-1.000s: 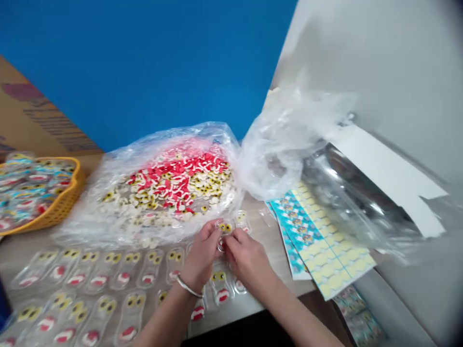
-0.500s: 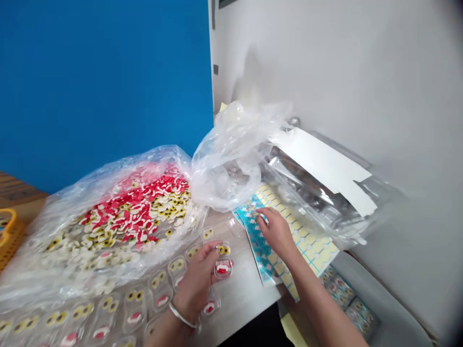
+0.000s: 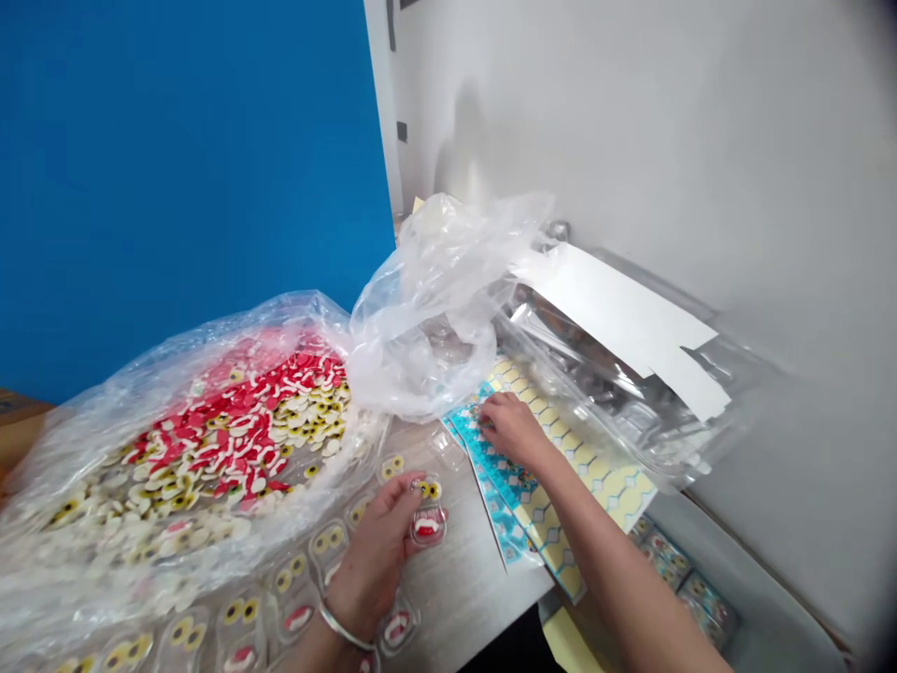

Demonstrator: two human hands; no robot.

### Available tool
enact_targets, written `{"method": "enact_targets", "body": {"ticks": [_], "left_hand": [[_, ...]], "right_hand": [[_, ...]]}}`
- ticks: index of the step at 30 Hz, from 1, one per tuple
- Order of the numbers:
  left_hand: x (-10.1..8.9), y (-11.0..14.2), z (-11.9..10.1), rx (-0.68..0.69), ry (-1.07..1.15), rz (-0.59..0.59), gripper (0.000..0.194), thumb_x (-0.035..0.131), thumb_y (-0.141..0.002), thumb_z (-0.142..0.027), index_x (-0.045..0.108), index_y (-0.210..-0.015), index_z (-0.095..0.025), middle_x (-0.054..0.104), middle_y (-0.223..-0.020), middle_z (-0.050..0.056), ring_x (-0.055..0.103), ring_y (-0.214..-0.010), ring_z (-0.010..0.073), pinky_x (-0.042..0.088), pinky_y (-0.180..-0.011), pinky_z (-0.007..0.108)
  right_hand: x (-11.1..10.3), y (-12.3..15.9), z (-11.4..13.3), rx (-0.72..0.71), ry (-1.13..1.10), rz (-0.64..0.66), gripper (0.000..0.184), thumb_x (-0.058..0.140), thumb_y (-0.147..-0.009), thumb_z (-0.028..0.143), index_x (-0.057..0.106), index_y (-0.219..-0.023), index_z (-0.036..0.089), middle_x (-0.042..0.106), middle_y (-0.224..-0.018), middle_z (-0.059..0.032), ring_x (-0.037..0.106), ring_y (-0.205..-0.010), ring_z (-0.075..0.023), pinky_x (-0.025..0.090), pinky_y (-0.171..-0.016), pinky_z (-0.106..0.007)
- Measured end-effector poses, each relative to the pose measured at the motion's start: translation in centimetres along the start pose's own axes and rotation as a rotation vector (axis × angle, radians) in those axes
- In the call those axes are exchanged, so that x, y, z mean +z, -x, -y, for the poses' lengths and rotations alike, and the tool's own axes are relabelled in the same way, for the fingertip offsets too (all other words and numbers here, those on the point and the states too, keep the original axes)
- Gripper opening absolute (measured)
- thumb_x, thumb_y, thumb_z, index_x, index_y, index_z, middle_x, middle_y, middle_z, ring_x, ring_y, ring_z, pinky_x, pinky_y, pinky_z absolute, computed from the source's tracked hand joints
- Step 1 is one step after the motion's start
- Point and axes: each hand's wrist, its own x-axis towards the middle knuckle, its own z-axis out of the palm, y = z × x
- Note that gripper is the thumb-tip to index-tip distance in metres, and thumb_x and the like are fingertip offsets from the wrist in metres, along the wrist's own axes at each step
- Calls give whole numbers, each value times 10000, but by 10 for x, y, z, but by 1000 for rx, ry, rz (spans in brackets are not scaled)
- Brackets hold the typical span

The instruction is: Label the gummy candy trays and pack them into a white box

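My left hand (image 3: 382, 537) grips a small clear plastic blister case (image 3: 429, 525) between thumb and fingers. The case holds two yellow eye pieces and a red-and-white mouth piece. My right hand (image 3: 510, 425) is over the blue sticker sheet (image 3: 499, 495), its fingertips pinched on a small patterned sticker (image 3: 485, 422) at the sheet's surface; the fingers partly hide it. Beneath my right forearm, the yellow backing (image 3: 617, 477) shows blue outlines. Filled clear cases (image 3: 298, 598) stand in rows to the left of my left hand.
A large clear bag (image 3: 231, 439) of loose eye and mouth pieces spreads across the left. Behind my hands lies a crumpled clear bag (image 3: 434, 346). Clear packaging with a white card (image 3: 623, 318) rests at the right by the wall. Several finished packs (image 3: 701, 598) sit lower right.
My right fingers have closed further at the sticker sheet, whose yellow part has shifted over the blue. My left hand still holds the case. The whole view has swung slightly right.
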Motion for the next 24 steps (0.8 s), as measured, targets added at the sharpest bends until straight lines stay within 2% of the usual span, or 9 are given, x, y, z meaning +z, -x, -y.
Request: {"method": "enact_targets", "body": {"ticks": [5,9,13,16,18,21,24], "left_hand": [[11,1,-1,-6,4,18,308,697,-785,-306,625,-1068,-206,649,-980,39,692,-714,161,558,-647,286],[14,-1,5,9,5,43,332,708,-775,-356,628,-1066,-217,651,-943,30,691,-708,162,551,-641,287],[14,-3,12,9,11,59,364,734,-746,-399,638,-1046,-216,656,-965,30,688,-703,154,537,-628,275],[13,-1,10,9,15,53,375,737,-745,-409,632,-1048,-214,649,-971,26,692,-708,154,530,-618,262],[11,-1,7,7,21,38,377,728,-760,-399,622,-1071,-216,646,-958,26,697,-716,159,534,-623,263],[6,-2,4,10,45,12,384,726,-767,-377,615,-1093,-209,651,-960,38,703,-721,167,545,-638,272],[2,-5,3,26,52,-3,370,722,-770,-366,619,-1087,-205,654,-1005,50,704,-720,167,551,-643,278]], "right_hand": [[6,23,0,12,34,-21,132,571,-902,195,677,-977,217,639,-1069,-89,549,-1020,-238,373,-860,-335],[-2,25,-1,38,8,-74,123,588,-916,288,682,-934,211,659,-990,-78,581,-966,-228,386,-832,-317],[-17,-8,11,39,-45,-181,215,511,-960,325,670,-1020,194,668,-1007,-96,583,-1002,-235,386,-878,-329],[-21,-45,24,4,-81,-220,362,611,-897,354,596,-1221,193,644,-1157,-105,552,-1098,-251,383,-927,-334],[-18,-63,29,-16,-104,-223,462,678,-839,337,574,-1267,195,638,-1178,-107,556,-1099,-258,393,-926,-339],[-9,-73,30,-26,-145,-229,345,665,-834,251,642,-1171,179,666,-1065,-102,597,-1015,-242,420,-883,-328],[-2,-67,23,-31,-201,-266,256,605,-865,210,669,-1110,179,679,-970,-74,623,-933,-208,445,-843,-300]]}}
